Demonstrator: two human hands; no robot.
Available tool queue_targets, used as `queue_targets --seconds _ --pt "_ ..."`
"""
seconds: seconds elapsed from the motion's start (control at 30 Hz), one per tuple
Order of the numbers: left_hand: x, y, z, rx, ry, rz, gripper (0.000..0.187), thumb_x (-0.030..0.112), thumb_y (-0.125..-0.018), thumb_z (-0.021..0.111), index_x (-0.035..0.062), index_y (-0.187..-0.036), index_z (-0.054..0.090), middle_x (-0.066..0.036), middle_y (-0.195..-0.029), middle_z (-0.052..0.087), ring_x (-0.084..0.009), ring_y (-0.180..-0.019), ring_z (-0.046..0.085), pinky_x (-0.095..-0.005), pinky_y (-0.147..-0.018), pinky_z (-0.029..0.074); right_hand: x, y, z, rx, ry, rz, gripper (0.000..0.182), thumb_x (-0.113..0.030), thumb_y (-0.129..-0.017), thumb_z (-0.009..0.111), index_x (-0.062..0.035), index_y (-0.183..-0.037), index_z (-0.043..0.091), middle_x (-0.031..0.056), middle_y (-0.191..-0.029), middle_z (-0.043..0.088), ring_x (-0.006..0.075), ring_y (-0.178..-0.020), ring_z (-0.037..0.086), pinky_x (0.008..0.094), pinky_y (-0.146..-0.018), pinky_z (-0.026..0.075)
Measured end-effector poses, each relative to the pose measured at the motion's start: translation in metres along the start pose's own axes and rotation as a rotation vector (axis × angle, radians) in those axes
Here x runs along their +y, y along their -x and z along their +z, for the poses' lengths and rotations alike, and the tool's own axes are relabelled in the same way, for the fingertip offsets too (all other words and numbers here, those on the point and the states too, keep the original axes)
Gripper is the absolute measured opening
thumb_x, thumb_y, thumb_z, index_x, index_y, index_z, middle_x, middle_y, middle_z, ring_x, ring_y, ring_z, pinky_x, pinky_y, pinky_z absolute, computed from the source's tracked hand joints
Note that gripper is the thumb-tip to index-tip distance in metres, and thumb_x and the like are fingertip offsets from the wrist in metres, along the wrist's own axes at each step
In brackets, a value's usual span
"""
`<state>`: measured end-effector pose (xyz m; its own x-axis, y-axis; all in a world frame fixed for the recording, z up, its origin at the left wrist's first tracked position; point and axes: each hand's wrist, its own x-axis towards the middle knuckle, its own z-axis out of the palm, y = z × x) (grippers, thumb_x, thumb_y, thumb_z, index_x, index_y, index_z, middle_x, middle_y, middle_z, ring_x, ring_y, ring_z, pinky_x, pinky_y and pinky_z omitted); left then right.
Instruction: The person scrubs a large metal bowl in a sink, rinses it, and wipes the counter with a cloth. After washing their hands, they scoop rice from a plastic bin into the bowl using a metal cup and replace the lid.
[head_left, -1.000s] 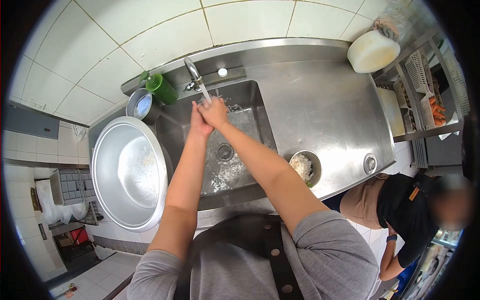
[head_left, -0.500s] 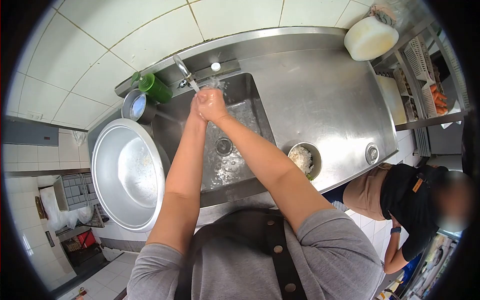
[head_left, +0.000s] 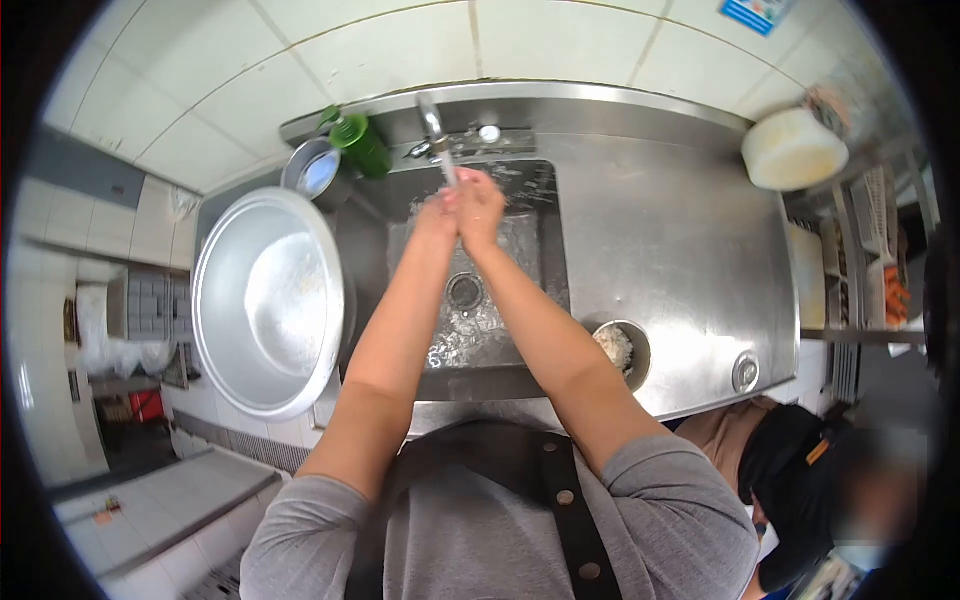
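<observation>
The steel table point(head_left: 660, 230) is carrying a big metal bowl point(head_left: 268, 300) at its left edge. You are pressing your left hand point(head_left: 437, 213) and right hand point(head_left: 480, 205) together, holding nothing, under the faucet point(head_left: 434, 121) over the sink point(head_left: 470, 300).

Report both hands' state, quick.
Left hand: open, holding nothing, pressed against the right under the tap.
Right hand: open, holding nothing.

Bright, even overhead light. Glare on the steel counter point(head_left: 660, 250) and big bowl point(head_left: 270, 300). Strong fisheye bending, black vignette at all 4 corners. Edges soft; right-hand shelves point(head_left: 870, 260) smeared by motion blur.
</observation>
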<state>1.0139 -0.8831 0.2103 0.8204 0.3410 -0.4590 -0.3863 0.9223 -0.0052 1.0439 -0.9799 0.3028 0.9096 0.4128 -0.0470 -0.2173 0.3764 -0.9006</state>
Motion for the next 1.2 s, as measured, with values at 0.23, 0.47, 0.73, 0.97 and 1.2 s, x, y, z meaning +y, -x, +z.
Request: queue_targets --seconds 0.23,0.47,0.73,0.97,1.2 --pt "-0.081 0.117 0.063 0.105 -0.812 0.708 0.035 0.026 -0.101 0.046 0.0017 -0.081 0.061 -0.007 -0.063 0.056 -0.0145 -0.059 0.052 -0.0304 -0.056 0.047 0.025 0.021 -0.049 0.286 -0.639 0.654 0.017 -0.018 -0.095 0.056 -0.0035 -0.103 0.055 0.0074 -0.085 0.062 0.0187 -0.075 0.065 0.0334 -0.073 0.057" --pt "-0.119 0.213 0.097 -1.015 -2.250 1.134 0.038 0.036 -0.090 0.058 0.0090 -0.066 0.067 -0.013 -0.064 0.063 -0.0310 -0.059 0.062 -0.0395 -0.057 0.047 -0.051 0.047 -0.086 -0.561 -0.116 0.825 0.018 -0.020 -0.094 0.059 -0.0053 -0.105 0.059 0.0000 -0.086 0.061 0.0108 -0.077 0.059 0.0292 -0.069 0.049" --pt "-0.159 0.239 0.062 -1.491 -2.870 0.191 0.028 0.031 -0.084 0.059 0.0099 -0.070 0.071 -0.013 -0.077 0.068 -0.0319 -0.077 0.067 -0.0445 -0.071 0.051 -0.071 0.086 -0.073 -1.279 0.953 0.543 0.014 -0.014 -0.090 0.053 -0.0094 -0.100 0.062 0.0075 -0.084 0.063 0.0176 -0.079 0.059 0.0337 -0.069 0.049" --pt "-0.154 0.159 -0.068 -1.574 -2.839 0.270 0.026 0.029 -0.080 0.065 0.0066 -0.088 0.073 -0.017 -0.099 0.069 -0.0355 -0.098 0.065 -0.0471 -0.085 0.050 -0.051 0.111 -0.112 -0.510 1.185 -0.280 0.018 -0.011 -0.089 0.050 -0.0059 -0.101 0.063 0.0237 -0.086 0.066 0.0403 -0.082 0.066 0.0420 -0.070 0.051" --pt "-0.046 0.060 -0.025 -0.670 -3.124 -0.429 0.045 0.036 -0.081 0.071 -0.0019 -0.105 0.065 -0.018 -0.104 0.068 -0.0340 -0.096 0.066 -0.0445 -0.079 0.054 -0.214 0.147 -0.251 0.504 0.831 -0.205 0.018 -0.019 -0.093 0.060 -0.0062 -0.101 0.070 0.0008 -0.058 0.055 0.0074 -0.046 0.045 0.0278 -0.043 0.036"
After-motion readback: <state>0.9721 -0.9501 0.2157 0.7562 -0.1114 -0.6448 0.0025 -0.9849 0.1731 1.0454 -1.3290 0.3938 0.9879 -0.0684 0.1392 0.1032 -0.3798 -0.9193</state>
